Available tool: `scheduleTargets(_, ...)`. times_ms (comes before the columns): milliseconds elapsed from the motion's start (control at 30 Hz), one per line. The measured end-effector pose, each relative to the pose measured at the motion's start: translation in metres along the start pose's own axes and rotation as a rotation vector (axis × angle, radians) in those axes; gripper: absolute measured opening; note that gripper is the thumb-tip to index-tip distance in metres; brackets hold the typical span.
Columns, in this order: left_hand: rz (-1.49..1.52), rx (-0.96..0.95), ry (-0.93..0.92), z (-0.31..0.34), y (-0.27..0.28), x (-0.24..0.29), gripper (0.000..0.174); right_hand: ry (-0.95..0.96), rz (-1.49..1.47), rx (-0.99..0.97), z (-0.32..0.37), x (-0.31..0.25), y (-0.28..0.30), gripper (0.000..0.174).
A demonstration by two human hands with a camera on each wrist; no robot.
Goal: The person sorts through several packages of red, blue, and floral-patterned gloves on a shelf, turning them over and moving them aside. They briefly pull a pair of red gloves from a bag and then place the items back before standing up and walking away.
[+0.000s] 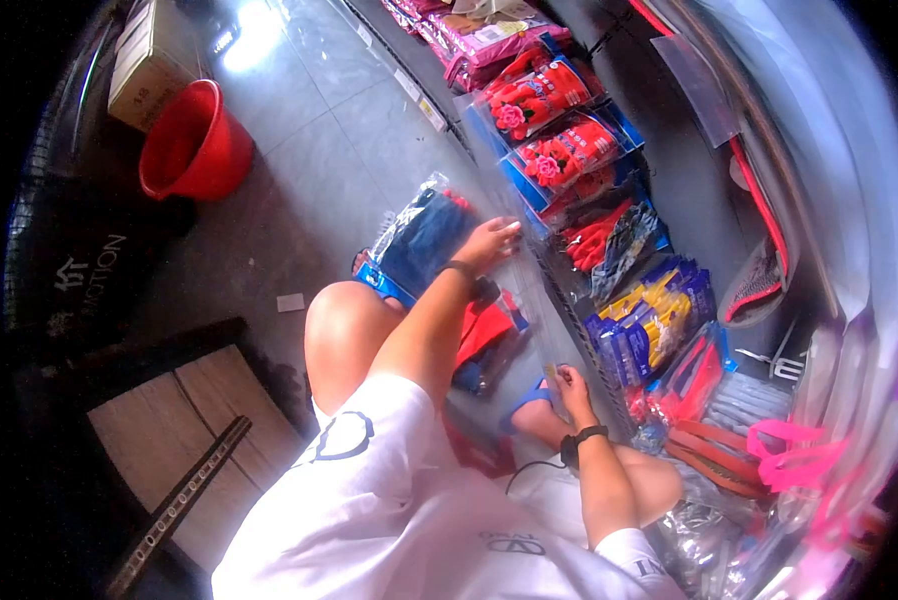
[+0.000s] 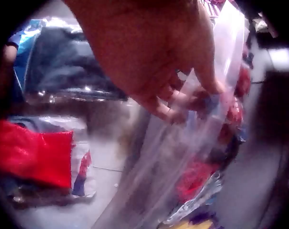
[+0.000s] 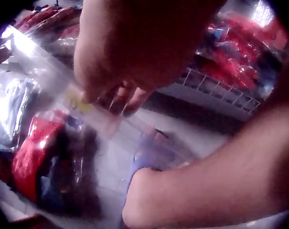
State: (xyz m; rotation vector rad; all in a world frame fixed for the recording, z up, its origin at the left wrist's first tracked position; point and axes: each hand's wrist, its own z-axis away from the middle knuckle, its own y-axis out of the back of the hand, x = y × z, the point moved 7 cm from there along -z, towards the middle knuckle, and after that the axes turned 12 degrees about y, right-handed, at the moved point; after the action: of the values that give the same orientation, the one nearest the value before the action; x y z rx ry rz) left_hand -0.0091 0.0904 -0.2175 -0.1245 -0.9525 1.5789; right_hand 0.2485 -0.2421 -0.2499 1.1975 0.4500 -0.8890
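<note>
A long clear plastic strip (image 1: pixel 537 310) runs between the two hands. Its upper part is pinched between thumb and fingers of the left hand (image 1: pixel 491 245), which also shows in the left wrist view (image 2: pixel 154 52). Lower down, the right hand (image 1: pixel 571 390) grips the strip beside a small yellow mark (image 3: pixel 79 105). On the floor by the left arm lie a dark pack in clear wrap (image 1: pixel 424 235) and a red pack (image 1: pixel 481 325). The strip is see-through and blurred, so its edges are hard to tell.
Red flowered packs (image 1: pixel 569 150) and yellow-and-purple packs (image 1: pixel 659 315) lie in a row along a wire rack edge to the right. A red bucket (image 1: pixel 209 150) and a carton (image 1: pixel 149 65) stand at upper left. Pink straps (image 1: pixel 789 455) lie at lower right.
</note>
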Motion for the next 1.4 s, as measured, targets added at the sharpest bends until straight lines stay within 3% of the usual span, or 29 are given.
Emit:
scheduleTargets(133,0.001,-0.038,-0.038,-0.001,-0.006,0.003,0.035,-0.041,-0.089,0.004,-0.002,-0.012,0.005,0.024)
scheduleTargets(333,-0.013,-0.021,-0.005,0.007,-0.010,0.008,0.051,-0.023,0.189,0.078,-0.005,-0.049,0.023,0.027)
scheduleTargets(433,0.043,0.006,-0.057,0.010,-0.009,0.009,0.043,0.004,0.220,0.114,-0.005,-0.045,0.026,0.025)
scheduleTargets(533,0.101,0.089,-0.041,0.008,-0.003,0.005,0.047,-0.032,0.206,0.116,-0.008,-0.029,0.026,0.023)
scheduleTargets(633,0.136,0.100,-0.042,0.000,0.002,0.002,0.044,0.089,0.440,0.214,-0.006,-0.056,0.040,0.024)
scheduleTargets(733,0.118,0.055,-0.043,-0.005,0.009,0.003,0.028,0.071,0.452,0.225,-0.009,-0.055,0.045,0.030)
scheduleTargets(867,0.279,-0.039,-0.075,-0.032,0.029,-0.011,0.017,-0.008,0.264,0.091,-0.016,-0.026,0.033,0.033)
scheduleTargets(967,0.473,0.179,-0.084,-0.019,0.022,-0.005,0.014,-0.148,-0.041,-0.021,-0.016,-0.019,0.024,0.032)
scheduleTargets(1100,0.544,-0.168,-0.049,-0.052,0.029,-0.019,0.023,-0.274,-0.342,-0.104,-0.010,-0.031,0.018,0.031)
scheduleTargets(1200,0.393,0.002,0.035,-0.086,0.054,-0.044,0.032,-0.293,-0.441,-0.105,-0.009,-0.032,0.018,0.033)
scheduleTargets(1300,0.218,0.478,-0.070,-0.046,0.048,-0.026,0.035,-0.279,-0.429,-0.151,-0.010,-0.037,0.023,0.027)
scheduleTargets(1400,-0.092,0.437,-0.239,-0.046,0.051,-0.013,0.038,-0.309,-0.449,-0.179,-0.009,-0.053,0.030,0.026)
